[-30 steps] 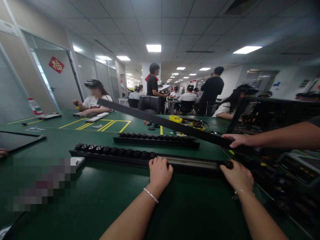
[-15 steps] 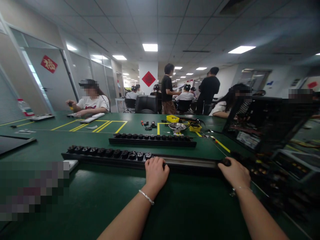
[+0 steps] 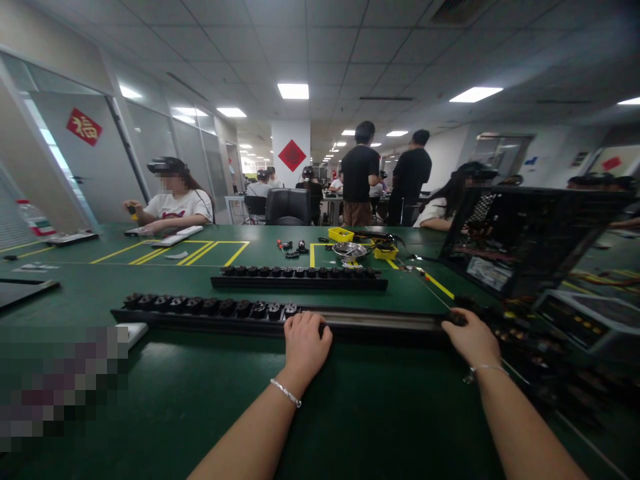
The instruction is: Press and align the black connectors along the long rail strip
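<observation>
The long black bar that another person's hand was holding across the far power strip (image 3: pixel 299 277) is now gone, and a metal bowl (image 3: pixel 349 250) is showing beyond that strip, beside the yellow tray (image 3: pixel 341 234).

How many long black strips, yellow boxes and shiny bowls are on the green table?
Long black strips: 2, the near strip under both hands and the far strip.
Yellow boxes: 2.
Shiny metal bowl: 1.
Total: 5.
</observation>
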Motion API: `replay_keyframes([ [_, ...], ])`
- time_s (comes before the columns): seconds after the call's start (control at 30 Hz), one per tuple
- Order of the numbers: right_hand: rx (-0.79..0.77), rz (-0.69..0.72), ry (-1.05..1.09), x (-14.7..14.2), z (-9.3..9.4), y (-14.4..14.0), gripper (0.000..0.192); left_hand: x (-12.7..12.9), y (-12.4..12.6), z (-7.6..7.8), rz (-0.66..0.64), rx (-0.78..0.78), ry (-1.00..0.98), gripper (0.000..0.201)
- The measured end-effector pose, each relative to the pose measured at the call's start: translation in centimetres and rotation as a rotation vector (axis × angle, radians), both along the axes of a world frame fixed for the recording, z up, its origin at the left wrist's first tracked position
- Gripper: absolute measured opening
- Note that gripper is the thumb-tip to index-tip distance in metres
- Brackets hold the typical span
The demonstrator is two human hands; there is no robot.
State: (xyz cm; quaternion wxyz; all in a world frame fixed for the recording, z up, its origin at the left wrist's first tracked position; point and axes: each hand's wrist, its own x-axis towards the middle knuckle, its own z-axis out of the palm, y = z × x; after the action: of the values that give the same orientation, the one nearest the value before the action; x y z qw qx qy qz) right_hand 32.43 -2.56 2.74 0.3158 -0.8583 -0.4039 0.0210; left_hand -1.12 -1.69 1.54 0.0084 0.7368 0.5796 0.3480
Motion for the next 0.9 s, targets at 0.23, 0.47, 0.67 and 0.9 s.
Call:
replay_keyframes([
  [0.23,0.058,-0.05,0.049,2.0,-0.5,0.1,0.05,0.0,0.0,0.0,0.008,0.008,0.009,0.013],
  [0.47,0.095,-0.053,0.057,2.0,-0.6,0.0,0.053,0.0,0.2,-0.2,0.003,0.023,0.007,0.013],
  [0.67,0.075,-0.084,0.093,1.8,-0.4,-0.1,0.053,-0.1,0.2,-0.2,0.0,0.025,0.009,0.013],
  [0.9,0.071,-0.189,0.128,2.1,0.4,-0.9,0.052,0.0,0.3,-0.4,0.005,0.027,0.003,0.013],
])
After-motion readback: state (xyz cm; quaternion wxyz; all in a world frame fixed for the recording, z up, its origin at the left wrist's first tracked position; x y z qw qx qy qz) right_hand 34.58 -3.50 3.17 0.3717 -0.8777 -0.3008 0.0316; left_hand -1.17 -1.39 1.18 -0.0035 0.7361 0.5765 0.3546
